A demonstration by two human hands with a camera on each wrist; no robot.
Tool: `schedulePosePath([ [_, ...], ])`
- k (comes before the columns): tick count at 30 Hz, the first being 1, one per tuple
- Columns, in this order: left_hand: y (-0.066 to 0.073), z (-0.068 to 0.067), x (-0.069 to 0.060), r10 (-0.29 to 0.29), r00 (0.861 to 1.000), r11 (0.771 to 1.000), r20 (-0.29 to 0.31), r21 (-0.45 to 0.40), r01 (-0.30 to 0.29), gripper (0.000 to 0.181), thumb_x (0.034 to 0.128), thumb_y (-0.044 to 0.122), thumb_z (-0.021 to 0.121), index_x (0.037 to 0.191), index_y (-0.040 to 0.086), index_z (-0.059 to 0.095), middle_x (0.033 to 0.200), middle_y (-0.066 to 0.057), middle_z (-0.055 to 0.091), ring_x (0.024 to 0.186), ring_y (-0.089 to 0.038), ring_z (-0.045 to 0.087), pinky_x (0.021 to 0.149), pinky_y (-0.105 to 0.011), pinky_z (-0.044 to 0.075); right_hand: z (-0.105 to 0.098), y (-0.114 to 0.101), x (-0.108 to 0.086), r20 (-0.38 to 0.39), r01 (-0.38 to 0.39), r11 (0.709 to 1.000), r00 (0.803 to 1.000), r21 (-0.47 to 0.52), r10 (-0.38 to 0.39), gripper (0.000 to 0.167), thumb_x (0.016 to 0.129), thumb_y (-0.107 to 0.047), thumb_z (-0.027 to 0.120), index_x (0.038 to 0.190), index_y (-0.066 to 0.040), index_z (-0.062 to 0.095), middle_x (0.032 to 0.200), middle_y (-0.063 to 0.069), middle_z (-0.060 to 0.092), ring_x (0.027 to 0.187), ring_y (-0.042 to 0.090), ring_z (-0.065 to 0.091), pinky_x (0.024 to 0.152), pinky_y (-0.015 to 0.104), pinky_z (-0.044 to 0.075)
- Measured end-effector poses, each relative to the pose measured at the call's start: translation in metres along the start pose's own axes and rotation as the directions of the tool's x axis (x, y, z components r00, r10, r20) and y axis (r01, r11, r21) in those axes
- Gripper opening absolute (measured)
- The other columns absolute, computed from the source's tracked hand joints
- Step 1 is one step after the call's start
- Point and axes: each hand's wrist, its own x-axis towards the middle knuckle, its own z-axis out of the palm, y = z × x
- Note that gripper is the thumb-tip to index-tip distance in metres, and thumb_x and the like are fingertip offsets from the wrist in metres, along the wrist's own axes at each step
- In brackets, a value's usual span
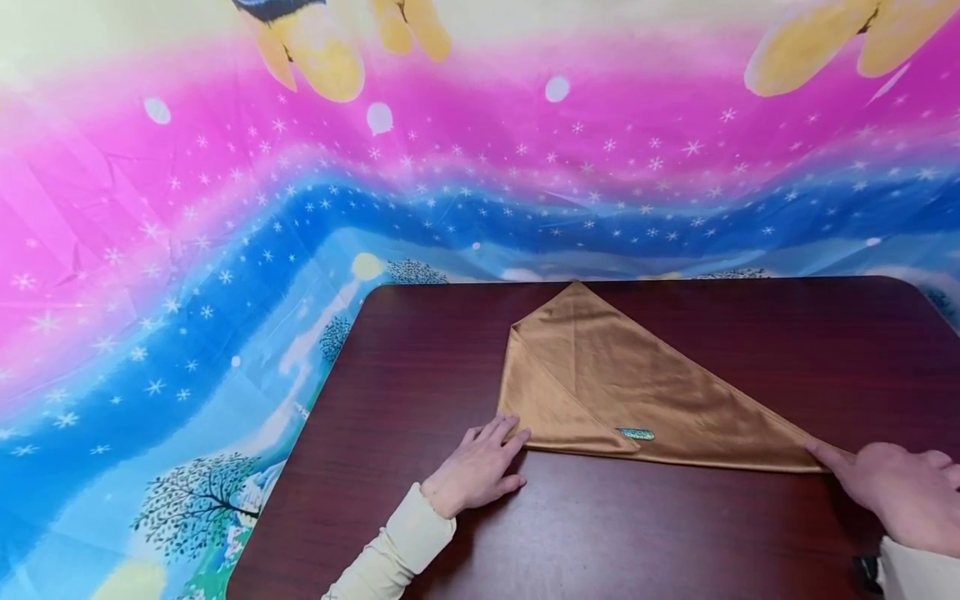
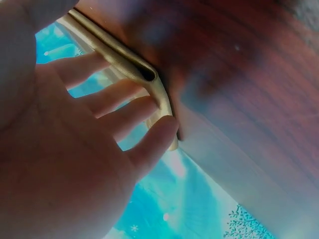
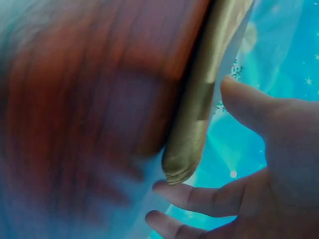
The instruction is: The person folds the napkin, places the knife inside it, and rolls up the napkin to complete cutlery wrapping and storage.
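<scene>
A satiny golden-brown cloth [image 1: 600,375] lies folded on the table, with a peak at the back and a long point to the right. Its left side has a flap [image 1: 551,408] laid over towards the middle. Beside the flap's tip is a small glittering greenish strip [image 1: 635,434]. My left hand [image 1: 476,467] rests its spread fingertips on the cloth's front left corner; in the left wrist view the fingers [image 2: 149,139] look straight. At the right point, my right hand [image 1: 896,487] touches the cloth with an extended digit. The right wrist view shows the thumb [image 3: 244,99] apart from the cloth edge [image 3: 187,134].
The dark reddish-brown table [image 1: 375,358] has rounded corners and extends past the cloth on both sides. Behind it and along the left hangs a printed sheet [image 1: 480,167] in pink and blue, with snowflakes and trees.
</scene>
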Motion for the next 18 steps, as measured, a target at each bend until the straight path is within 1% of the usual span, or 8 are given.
schedulePosePath([
  [3,0.0,0.0,0.0,-0.006,1.0,1.0,0.009,-0.009,0.007,0.065,0.091,0.047,0.06,0.146,0.017,0.042,0.153,-0.009,0.038,0.14,-0.028,0.038,0.103,-0.046,0.04,0.001,0.005,0.007,0.025,0.004,0.998,1.0,-0.064,-0.003,0.109,0.087,-0.079,0.01,0.117,0.015,0.056,0.121,0.048,0.04,0.115,0.065,0.026,0.1,0.063,0.023],
  [5,0.001,-0.001,0.001,-0.012,1.0,1.0,0.016,-0.015,0.012,0.065,0.091,0.047,0.061,0.146,0.017,0.041,0.153,-0.009,0.038,0.14,-0.028,0.038,0.103,-0.046,0.04,0.003,0.008,0.013,0.025,0.023,0.995,0.999,-0.098,-0.021,0.106,0.089,-0.076,0.01,0.117,0.014,0.058,0.122,0.045,0.044,0.117,0.066,0.029,0.1,0.064,0.024],
  [8,0.001,-0.001,0.001,-0.019,0.999,0.999,0.033,-0.026,0.02,0.065,0.0915,0.047,0.06,0.147,0.018,0.04,0.154,-0.009,0.036,0.141,-0.028,0.037,0.103,-0.046,0.04,0.005,0.013,0.02,0.013,0.061,0.988,0.998,-0.14,-0.06,0.099,0.093,-0.071,0.012,0.11,0.013,0.063,0.119,0.04,0.051,0.116,0.064,0.037,0.1,0.065,0.025],
  [10,0.002,-0.001,0.002,-0.019,0.999,0.999,0.032,-0.032,0.02,0.065,0.0914,0.046,0.06,0.147,0.018,0.041,0.154,-0.009,0.037,0.141,-0.028,0.037,0.103,-0.047,0.04,0.006,0.016,0.023,0.0,0.083,0.988,0.997,-0.131,-0.083,0.097,0.093,-0.07,0.015,0.105,0.012,0.065,0.114,0.039,0.055,0.114,0.064,0.04,0.099,0.066,0.025],
  [13,0.001,-0.001,0.002,-0.02,0.999,0.999,0.034,-0.041,0.022,0.065,0.0911,0.046,0.061,0.147,0.018,0.041,0.154,-0.009,0.037,0.141,-0.028,0.038,0.102,-0.048,0.041,0.006,0.019,0.022,-0.026,0.091,0.992,0.995,-0.092,-0.094,0.093,0.092,-0.072,0.02,0.093,0.008,0.067,0.097,0.034,0.061,0.105,0.063,0.044,0.094,0.064,0.03],
  [15,0.001,-0.001,0.003,-0.024,0.999,0.999,0.04,-0.048,0.026,0.066,0.091,0.046,0.061,0.147,0.019,0.041,0.154,-0.008,0.036,0.141,-0.028,0.037,0.101,-0.049,0.042,0.005,0.02,0.02,-0.035,0.08,0.995,0.996,-0.056,-0.082,0.09,0.089,-0.075,0.024,0.083,0.005,0.066,0.087,0.029,0.06,0.099,0.059,0.046,0.09,0.061,0.034],
  [17,0.0,-0.001,0.003,-0.03,0.998,0.998,0.047,-0.053,0.033,0.066,0.0911,0.046,0.061,0.147,0.019,0.04,0.155,-0.008,0.035,0.142,-0.027,0.036,0.101,-0.051,0.043,0.003,0.018,0.017,-0.042,0.067,0.997,0.997,-0.035,-0.068,0.088,0.087,-0.078,0.028,0.079,0.001,0.065,0.081,0.024,0.059,0.094,0.053,0.049,0.087,0.058,0.037],
  [18,0.0,-0.001,0.003,-0.033,0.998,0.998,0.052,-0.058,0.036,0.066,0.0912,0.046,0.061,0.147,0.019,0.04,0.155,-0.007,0.035,0.142,-0.027,0.036,0.102,-0.052,0.043,0.002,0.017,0.015,-0.049,0.068,0.997,0.996,-0.033,-0.069,0.088,0.086,-0.078,0.03,0.08,0.002,0.065,0.081,0.025,0.059,0.091,0.05,0.051,0.086,0.057,0.038],
])
